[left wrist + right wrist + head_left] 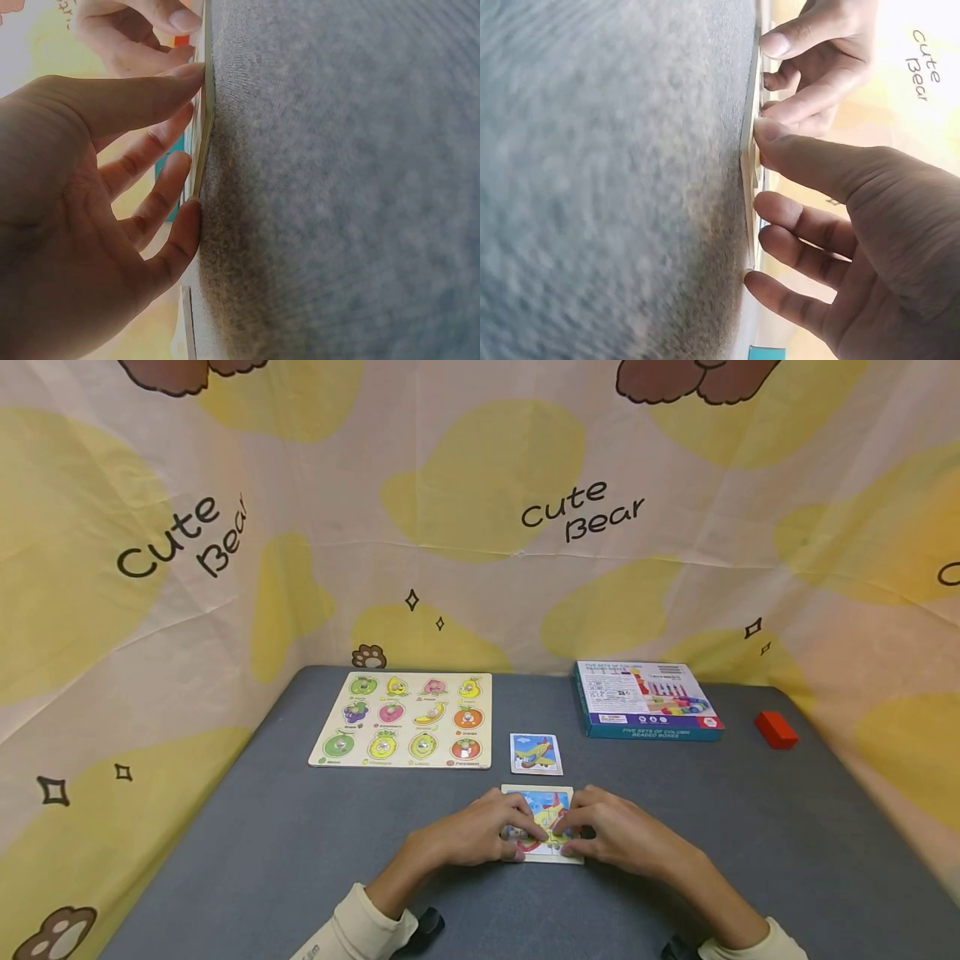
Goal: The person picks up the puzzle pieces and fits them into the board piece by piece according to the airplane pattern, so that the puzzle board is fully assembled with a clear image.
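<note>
A small wooden jigsaw puzzle (pixel 547 859) with an airplane picture lies flat in front of me, its pale frame showing around the coloured pieces. My left hand (pixel 483 828) rests at the left side, thumb by the near edge and index finger reaching over the picture. At the right side, my right hand (pixel 622 831) has thumb and index finger bent about a puzzle piece (pixel 756 171), whose edge stands slightly raised in the right wrist view. Fingers of both hands hide part of the picture. Just beyond lies an airplane picture card (pixel 536 753).
A fruit peg board (pixel 405 718) lies at the back left of the grey table (pixel 315 852). At the back right sits a boxed beaded-column toy set (pixel 648 700), with a red block (pixel 776 730) to its right. Printed cloth (pixel 465 485) hangs behind.
</note>
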A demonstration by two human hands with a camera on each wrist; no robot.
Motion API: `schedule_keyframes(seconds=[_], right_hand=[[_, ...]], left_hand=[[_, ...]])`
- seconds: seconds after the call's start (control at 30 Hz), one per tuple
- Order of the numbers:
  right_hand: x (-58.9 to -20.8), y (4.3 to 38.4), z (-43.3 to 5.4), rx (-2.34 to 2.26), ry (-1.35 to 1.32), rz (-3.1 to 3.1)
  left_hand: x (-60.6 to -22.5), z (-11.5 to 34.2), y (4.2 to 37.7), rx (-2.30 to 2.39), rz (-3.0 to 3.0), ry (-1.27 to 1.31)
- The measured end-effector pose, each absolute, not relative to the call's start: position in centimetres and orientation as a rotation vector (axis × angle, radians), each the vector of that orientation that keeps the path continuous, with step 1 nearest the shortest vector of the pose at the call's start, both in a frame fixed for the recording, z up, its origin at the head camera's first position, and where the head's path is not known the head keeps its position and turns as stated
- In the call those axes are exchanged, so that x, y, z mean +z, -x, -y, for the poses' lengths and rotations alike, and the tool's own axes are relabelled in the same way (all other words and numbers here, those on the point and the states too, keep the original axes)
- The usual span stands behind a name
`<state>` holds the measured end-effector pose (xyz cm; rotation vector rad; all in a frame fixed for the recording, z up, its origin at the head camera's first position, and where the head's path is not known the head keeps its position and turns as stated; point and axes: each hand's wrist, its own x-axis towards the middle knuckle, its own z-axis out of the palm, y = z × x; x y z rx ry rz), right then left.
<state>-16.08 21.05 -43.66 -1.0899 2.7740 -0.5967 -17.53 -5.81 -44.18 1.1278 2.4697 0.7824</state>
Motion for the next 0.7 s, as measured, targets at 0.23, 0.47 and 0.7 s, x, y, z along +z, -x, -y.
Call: schedule_keyframes(seconds=[0.23, 0.47, 0.7], right_hand=[[-43.4, 16.2, -21.2, -0.565, 1.056, -2.767], [-43.2, 16.3, -21.2, -0.596, 0.965, -2.747], [-43.5, 16.3, -21.1, -0.606, 0.987, -2.780]], left_hand=[[-45.6, 6.2, 18.2, 0.801, -2.464, -1.240], [-44.3, 6.0, 17.4, 0.764, -2.475, -1.198], [-43.5, 5.6, 16.6, 0.650, -2.510, -1.147]])
